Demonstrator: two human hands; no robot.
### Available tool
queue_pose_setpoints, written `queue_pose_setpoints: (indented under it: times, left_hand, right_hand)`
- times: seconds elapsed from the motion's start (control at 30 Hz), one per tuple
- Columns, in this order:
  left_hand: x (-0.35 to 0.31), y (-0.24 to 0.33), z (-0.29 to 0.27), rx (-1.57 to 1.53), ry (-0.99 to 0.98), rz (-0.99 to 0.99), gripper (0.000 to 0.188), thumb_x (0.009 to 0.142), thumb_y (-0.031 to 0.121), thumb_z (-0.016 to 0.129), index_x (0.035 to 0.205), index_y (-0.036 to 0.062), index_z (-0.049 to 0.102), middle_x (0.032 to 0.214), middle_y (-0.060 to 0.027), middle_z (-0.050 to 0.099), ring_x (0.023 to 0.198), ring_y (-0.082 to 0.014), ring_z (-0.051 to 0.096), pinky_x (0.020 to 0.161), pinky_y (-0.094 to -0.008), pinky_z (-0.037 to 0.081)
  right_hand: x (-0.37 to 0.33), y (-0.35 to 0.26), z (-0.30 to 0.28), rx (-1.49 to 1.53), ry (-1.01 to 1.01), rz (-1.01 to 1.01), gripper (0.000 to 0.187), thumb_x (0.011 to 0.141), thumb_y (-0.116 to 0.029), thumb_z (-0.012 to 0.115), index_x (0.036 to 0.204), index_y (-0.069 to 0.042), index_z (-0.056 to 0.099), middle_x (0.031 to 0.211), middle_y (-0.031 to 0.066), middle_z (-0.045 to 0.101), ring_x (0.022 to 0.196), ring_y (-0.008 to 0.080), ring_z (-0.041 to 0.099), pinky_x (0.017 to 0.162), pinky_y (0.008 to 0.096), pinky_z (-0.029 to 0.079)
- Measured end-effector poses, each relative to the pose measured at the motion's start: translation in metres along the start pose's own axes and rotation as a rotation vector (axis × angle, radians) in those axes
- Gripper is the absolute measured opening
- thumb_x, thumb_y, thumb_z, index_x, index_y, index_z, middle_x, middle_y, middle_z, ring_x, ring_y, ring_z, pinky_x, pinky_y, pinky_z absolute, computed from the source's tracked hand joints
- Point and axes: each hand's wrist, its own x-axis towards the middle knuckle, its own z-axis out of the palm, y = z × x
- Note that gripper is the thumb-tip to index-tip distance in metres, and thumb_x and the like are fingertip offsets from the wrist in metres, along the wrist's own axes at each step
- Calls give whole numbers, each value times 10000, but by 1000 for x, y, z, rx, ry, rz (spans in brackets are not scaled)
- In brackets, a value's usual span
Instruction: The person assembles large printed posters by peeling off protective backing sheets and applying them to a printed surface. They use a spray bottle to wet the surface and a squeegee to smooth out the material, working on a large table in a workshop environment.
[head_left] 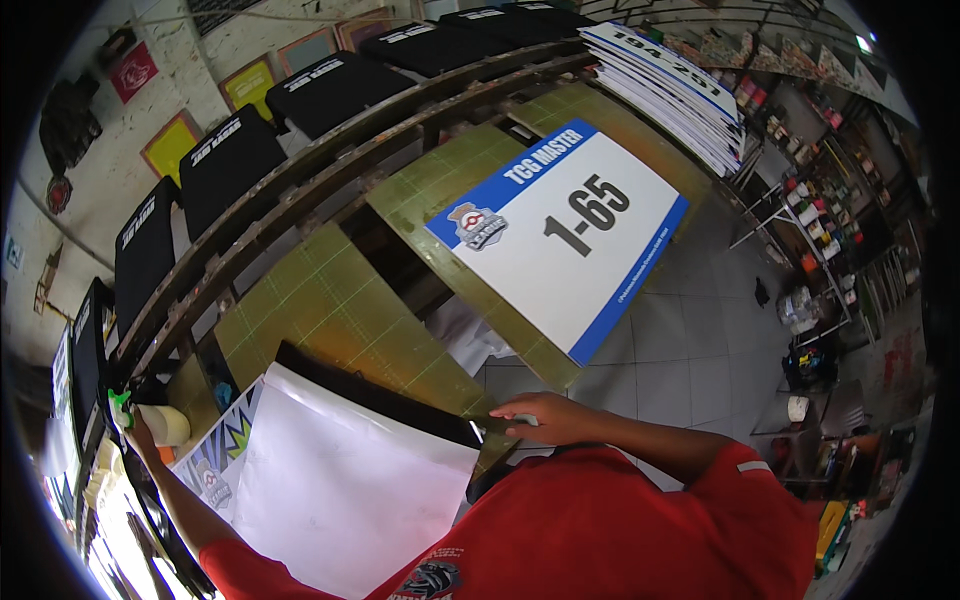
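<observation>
My left hand [137,435] reaches out to the far left and closes around a cream spray bottle [168,424] with a green nozzle [120,403], close to the dark wooden rail. My right hand [548,417] lies with curled fingers at the right corner of a black sheet [400,400] that sits on a green gridded platen [340,320]. A large white sheet [340,470] covers most of the black one. Under its left edge a printed poster [215,465] with zigzag colours shows. My red shirt hides the near edge of the sheets.
A white sign with a blue border [570,230] lies on the neighbouring green platen. A stack of similar signs [670,85] sits at the top right. Black shirts [225,160] cover platens along the far side of the wooden rail [300,200]. Shelves with jars [810,200] stand right, above a tiled floor.
</observation>
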Motion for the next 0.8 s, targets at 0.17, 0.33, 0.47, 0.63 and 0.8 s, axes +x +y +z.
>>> queue_pose_setpoints:
  times: [0.17, 0.33, 0.47, 0.63, 0.8]
  left_hand:
    - [-17, 14, -34, 290, 126, 5, 414, 936, 286, 603, 1245, 9, 602, 1226, -155, 633, 1087, -279, 598, 962, -387, 432]
    - [-97, 172, -5, 110, 118, -122, 390, 941, 279, 609, 1214, 0, 615, 1204, -158, 641, 1064, -269, 611, 940, -381, 449]
    - [-180, 383, 7, 30, 68, -210, 372, 945, 274, 613, 1190, -7, 625, 1186, -160, 648, 1047, -261, 621, 923, -376, 462]
    - [-278, 540, 66, -229, -42, 110, 166, 941, 85, 587, 1092, 35, 634, 1052, -68, 660, 972, -161, 606, 882, -301, 465]
    - [-414, 758, 174, -318, -181, 136, 232, 894, 44, 627, 1124, 42, 602, 1047, -77, 643, 966, -168, 594, 858, -319, 471]
  right_hand:
    - [-8, 3, -39, 68, -3, -143, 433, 937, -257, 594, 1326, -77, 536, 1258, 134, 587, 1131, 281, 585, 935, 362, 468]
    - [-40, 13, -95, 135, 41, -178, 446, 933, -263, 602, 1334, -83, 530, 1300, 152, 558, 1166, 302, 558, 960, 369, 453]
    - [-71, 20, -153, 116, 133, -316, 509, 920, -277, 622, 1363, -64, 489, 1308, 179, 541, 1212, 326, 515, 1000, 398, 428]
    - [-90, 19, -215, 35, 288, -626, 754, 860, -278, 688, 1444, 9, 308, 1409, 233, 419, 1300, 383, 413, 1071, 445, 357]
    - [-104, 21, -246, -72, 436, -765, 974, 757, -233, 766, 1470, 58, 171, 1465, 298, 295, 1352, 435, 334, 1107, 467, 303]
